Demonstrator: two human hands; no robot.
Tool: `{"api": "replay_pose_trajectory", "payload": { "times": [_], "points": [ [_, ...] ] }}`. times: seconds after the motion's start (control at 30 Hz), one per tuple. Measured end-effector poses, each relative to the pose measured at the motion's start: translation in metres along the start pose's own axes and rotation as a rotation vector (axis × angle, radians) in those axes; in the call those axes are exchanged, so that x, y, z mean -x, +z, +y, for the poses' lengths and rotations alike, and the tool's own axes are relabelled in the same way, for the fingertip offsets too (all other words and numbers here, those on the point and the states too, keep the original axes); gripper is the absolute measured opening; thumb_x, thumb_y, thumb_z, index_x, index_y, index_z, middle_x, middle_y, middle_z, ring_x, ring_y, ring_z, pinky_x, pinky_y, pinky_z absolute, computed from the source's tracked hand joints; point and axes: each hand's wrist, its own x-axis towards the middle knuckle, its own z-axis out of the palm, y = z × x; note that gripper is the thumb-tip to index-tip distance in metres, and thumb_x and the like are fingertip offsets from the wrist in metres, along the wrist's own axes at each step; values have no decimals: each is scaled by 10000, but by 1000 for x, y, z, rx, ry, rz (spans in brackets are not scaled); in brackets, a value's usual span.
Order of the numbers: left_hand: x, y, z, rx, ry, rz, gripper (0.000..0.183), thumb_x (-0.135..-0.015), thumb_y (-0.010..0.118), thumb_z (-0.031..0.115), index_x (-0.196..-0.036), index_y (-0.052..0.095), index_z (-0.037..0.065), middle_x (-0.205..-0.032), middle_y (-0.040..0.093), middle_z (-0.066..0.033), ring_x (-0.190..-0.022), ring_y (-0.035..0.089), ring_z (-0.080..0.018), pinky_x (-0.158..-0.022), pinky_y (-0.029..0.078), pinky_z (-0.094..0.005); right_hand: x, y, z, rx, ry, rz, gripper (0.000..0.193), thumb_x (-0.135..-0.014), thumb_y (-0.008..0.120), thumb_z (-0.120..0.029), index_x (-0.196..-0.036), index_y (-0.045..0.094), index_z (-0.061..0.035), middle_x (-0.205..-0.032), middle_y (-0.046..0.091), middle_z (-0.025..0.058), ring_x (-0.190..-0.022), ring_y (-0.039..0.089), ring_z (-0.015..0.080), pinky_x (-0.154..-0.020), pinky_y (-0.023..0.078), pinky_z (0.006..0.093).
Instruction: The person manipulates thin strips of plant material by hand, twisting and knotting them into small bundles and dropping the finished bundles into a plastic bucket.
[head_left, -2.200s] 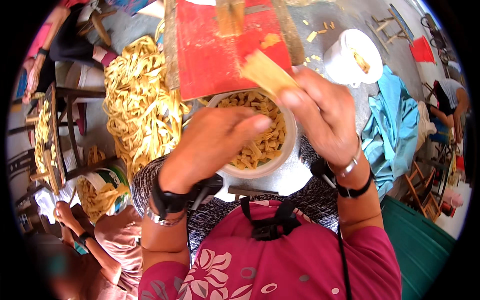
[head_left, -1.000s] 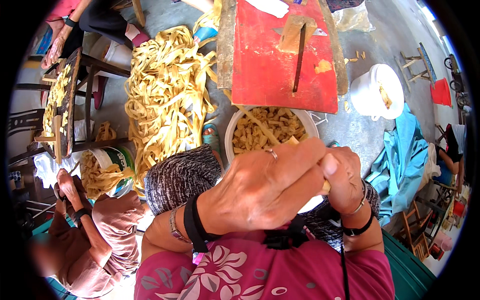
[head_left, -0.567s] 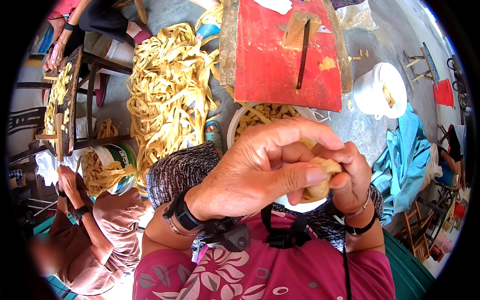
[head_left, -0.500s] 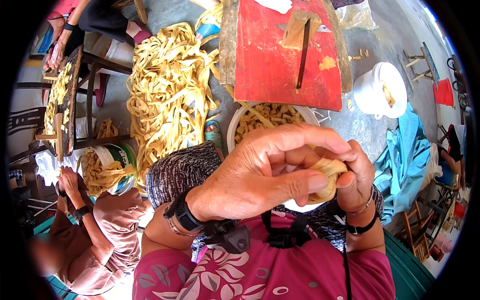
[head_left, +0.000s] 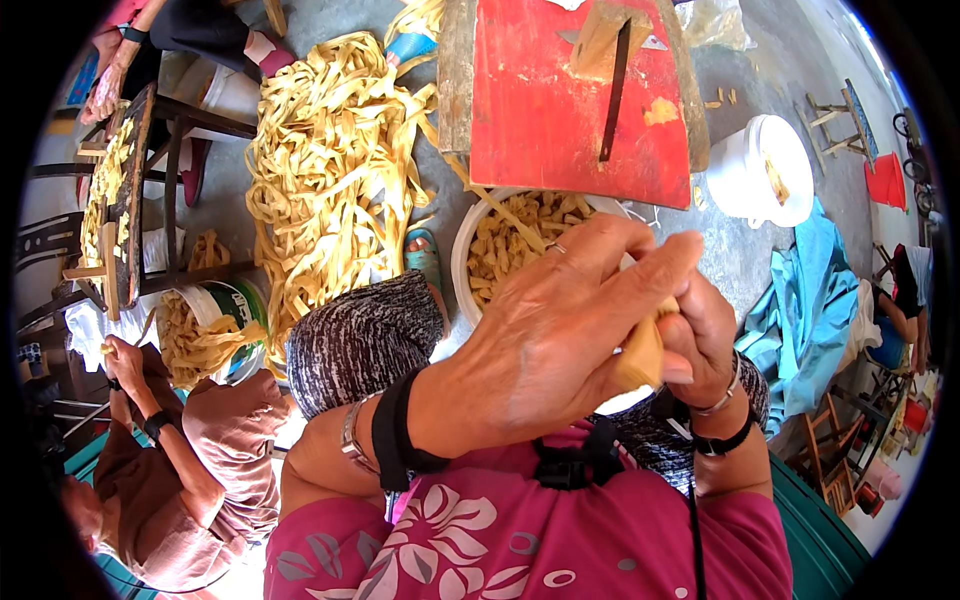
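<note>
Both hands meet in front of my lap around a folded, pale yellow strip that looks soft and flat. My left hand is curled over it from above. My right hand grips it from the right side, thumb against the fold. Fingers hide much of the strip. Beyond my hands stands a white bucket holding many short, knotted yellow pieces. One long strip stretches across that bucket toward my left hand.
A red board on a wooden bench bears a wooden block with a dark blade. A heap of long yellow strips lies left. Right are a white bucket and blue sheet. A co-worker in brown sits lower left.
My left hand has turned over, its back now facing up and its fingers reaching across the right hand. The folded strip is now more covered and shows a narrower part.
</note>
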Motion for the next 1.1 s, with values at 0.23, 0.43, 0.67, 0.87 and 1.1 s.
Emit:
{"api": "replay_pose_trajectory", "payload": {
  "times": [0.23, 0.43, 0.67, 0.87, 1.1],
  "points": [
    [3, 14, -8, 691, -313, 92, 448, -975, 368, 319, -1142, 553, -54, -1029, 604, -126, -965, 563, -179, -848, 440, -310, -8, 13, 6, -349, 44, 179, 418, -904, 567, -181, -1189, 310, -17, -997, 571, 127, -936, 572, 168, -796, 452, 279],
    [0, 0, -21, 818, -490, -242, 572, -978, 288, 421, -1165, 533, -60, -989, 625, -150, -934, 601, -211, -862, 450, -316, -2, -2, 9, -28, 138, 176, 750, -817, 357, -671, -1171, 417, -13, -1122, 510, 103, -893, 559, 151, -826, 431, 271],
    [-3, 12, -12, 898, -645, -275, 663, -951, 270, 502, -1155, 528, -73, -1049, 602, -184, -950, 622, -268, -676, 565, -343, 9, -9, 25, -124, 78, 161, 603, -910, 366, -556, -1120, 486, -3, -965, 556, 94, -884, 574, 165, -757, 452, 271],
    [-3, 1, -18, 947, -634, -238, 647, -955, 267, 488, -1089, 547, -79, -924, 569, -133, -753, 621, -237, -598, 567, -367, 23, -17, 27, -156, 183, 329, 478, -947, 374, -462, -999, 552, -21, -702, 528, -6, -559, 457, 51, -513, 369, 182],
    [-4, -5, -20, 980, -586, -40, 629, -974, 218, 467, -1111, 543, -54, -894, 525, -88, -583, 469, -127, -536, 536, -315, 34, -25, 34, -10, 158, 235, 286, -921, 517, -283, -896, 577, -4, -749, 572, 23, -620, 485, 54, -553, 397, 209]
  ]
}}
